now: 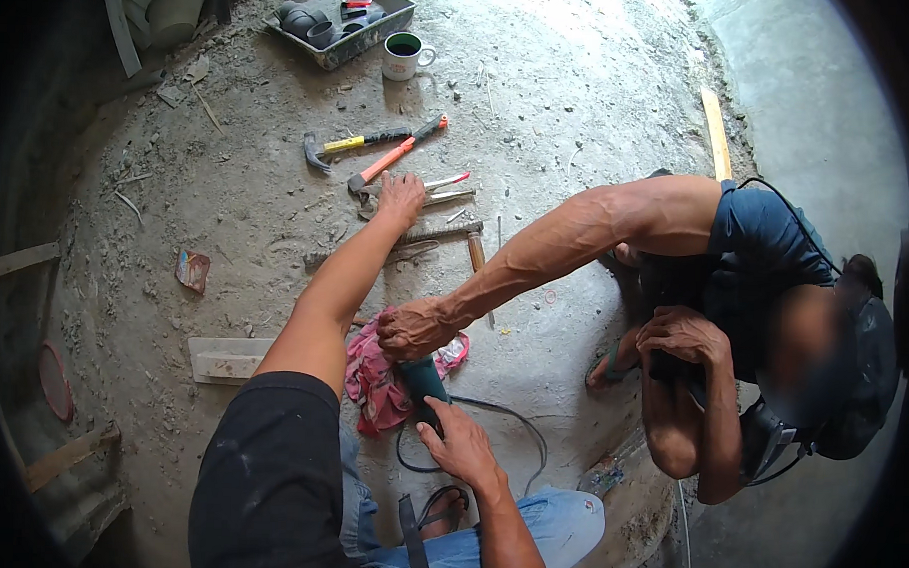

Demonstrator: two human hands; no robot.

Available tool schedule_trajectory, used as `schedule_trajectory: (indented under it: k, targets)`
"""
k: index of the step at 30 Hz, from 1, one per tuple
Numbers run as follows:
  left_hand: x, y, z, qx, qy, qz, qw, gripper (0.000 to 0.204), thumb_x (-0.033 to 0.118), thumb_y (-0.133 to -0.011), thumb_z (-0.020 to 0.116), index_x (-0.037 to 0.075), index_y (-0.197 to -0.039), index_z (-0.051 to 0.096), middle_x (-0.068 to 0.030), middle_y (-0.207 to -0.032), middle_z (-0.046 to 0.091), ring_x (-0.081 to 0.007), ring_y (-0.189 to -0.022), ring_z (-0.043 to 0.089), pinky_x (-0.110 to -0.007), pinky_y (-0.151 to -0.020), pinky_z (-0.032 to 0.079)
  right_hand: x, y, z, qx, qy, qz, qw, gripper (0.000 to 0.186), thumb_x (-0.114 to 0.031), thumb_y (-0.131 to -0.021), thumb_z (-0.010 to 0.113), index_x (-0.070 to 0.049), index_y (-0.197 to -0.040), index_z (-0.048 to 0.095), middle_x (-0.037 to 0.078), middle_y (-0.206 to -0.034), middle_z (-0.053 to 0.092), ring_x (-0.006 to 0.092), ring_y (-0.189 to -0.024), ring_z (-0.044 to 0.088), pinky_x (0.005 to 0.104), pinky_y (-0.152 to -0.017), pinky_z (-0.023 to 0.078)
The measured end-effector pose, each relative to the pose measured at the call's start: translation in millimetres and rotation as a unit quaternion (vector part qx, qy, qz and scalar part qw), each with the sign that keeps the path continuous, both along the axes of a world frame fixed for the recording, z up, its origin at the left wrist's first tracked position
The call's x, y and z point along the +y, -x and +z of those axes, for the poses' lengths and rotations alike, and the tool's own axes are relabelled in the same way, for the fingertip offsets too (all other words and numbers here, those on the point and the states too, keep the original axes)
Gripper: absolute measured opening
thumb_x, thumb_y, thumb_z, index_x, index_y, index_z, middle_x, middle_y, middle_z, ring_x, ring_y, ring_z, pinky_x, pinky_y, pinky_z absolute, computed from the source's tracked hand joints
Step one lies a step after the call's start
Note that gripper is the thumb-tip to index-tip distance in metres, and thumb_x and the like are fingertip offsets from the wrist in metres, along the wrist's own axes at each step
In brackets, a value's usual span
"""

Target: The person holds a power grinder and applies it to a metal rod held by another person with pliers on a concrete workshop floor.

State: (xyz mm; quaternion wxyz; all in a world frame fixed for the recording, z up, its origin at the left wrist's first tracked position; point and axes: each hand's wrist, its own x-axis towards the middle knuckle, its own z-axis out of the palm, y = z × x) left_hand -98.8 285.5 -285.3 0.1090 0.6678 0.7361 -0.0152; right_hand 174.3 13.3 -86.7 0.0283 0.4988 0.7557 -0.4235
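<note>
My left hand (401, 200) reaches forward over the heads of metal pliers (448, 196), fingers stretched out; whether it touches them I cannot tell. A claw hammer with a yellow and black handle (354, 142) and an orange-handled hammer (394, 160) lie just beyond it. My right hand (464, 447) is at the rear end of a green corded power tool (423, 381), thumb and forefinger apart. Opposite, a co-worker's closed hand (413, 329) is on the tool's far end, over a pink cloth (376, 386). That end is hidden.
A co-worker (774, 295) squats at right. A tray of fittings (358, 42) and a white mug (402, 60) stand at the back. A plastering trowel (227, 361) lies left of my arm. The black cord (530, 427) loops near my knee.
</note>
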Motion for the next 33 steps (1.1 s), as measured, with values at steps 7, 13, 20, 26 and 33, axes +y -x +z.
schedule_trajectory:
  k: [7, 13, 20, 26, 33]
  targets:
    - [-6, -2, 4, 0.064, -0.027, -0.085, 0.994, 0.028, 0.015, -0.087, 0.062, 0.003, -0.113, 0.061, -0.0145, -0.105, 0.065, -0.0276, -0.101, 0.066, -0.050, -0.098, 0.040, 1, -2, 0, 0.002, 0.007, -0.008, 1.000, 0.046, -0.030, -0.091, 0.063, -0.007, -0.130, 0.055, 0.021, -0.101, 0.063, 0.0422, -0.096, 0.061, 0.0503, -0.083, 0.049]
    - [-6, -8, -1, -0.008, -0.062, -0.024, 0.998, 0.020, 0.013, -0.082, 0.062, 0.007, -0.100, 0.058, -0.0157, -0.091, 0.069, -0.0309, -0.092, 0.068, -0.050, -0.083, 0.041, 2, -2, 5, 0.004, 0.007, -0.008, 1.000, 0.046, -0.030, -0.091, 0.063, -0.007, -0.130, 0.055, 0.021, -0.101, 0.063, 0.0420, -0.096, 0.061, 0.0498, -0.082, 0.049]
    - [-20, 16, 7, -0.079, 0.043, 0.055, 0.994, 0.027, 0.017, -0.084, 0.060, 0.008, -0.109, 0.056, -0.0154, -0.103, 0.070, -0.0347, -0.100, 0.067, -0.057, -0.090, 0.038, -4, -6, 4, 0.025, -0.009, 0.010, 1.000, 0.046, -0.030, -0.090, 0.063, -0.007, -0.130, 0.056, 0.021, -0.102, 0.063, 0.0418, -0.096, 0.061, 0.0498, -0.082, 0.049]
    - [-56, 73, 46, -0.157, 0.072, 0.142, 0.975, 0.043, 0.029, -0.077, 0.070, 0.004, -0.111, 0.061, -0.0178, -0.098, 0.070, -0.0343, -0.099, 0.067, -0.041, -0.088, 0.048, -6, 0, 8, 0.034, -0.003, 0.040, 0.999, 0.046, -0.030, -0.092, 0.063, -0.005, -0.130, 0.055, 0.021, -0.102, 0.063, 0.0400, -0.099, 0.061, 0.0464, -0.085, 0.049]
    - [-156, 142, 130, -0.496, 0.191, 0.186, 0.826, 0.029, 0.019, -0.083, 0.079, 0.002, -0.101, 0.066, 0.0008, -0.082, 0.063, -0.0074, -0.070, 0.054, -0.026, -0.060, 0.042, -15, 33, 12, 0.122, -0.019, 0.121, 0.985, 0.043, -0.022, -0.090, 0.065, -0.004, -0.128, 0.056, 0.019, -0.097, 0.062, 0.0373, -0.090, 0.061, 0.0441, -0.079, 0.049]
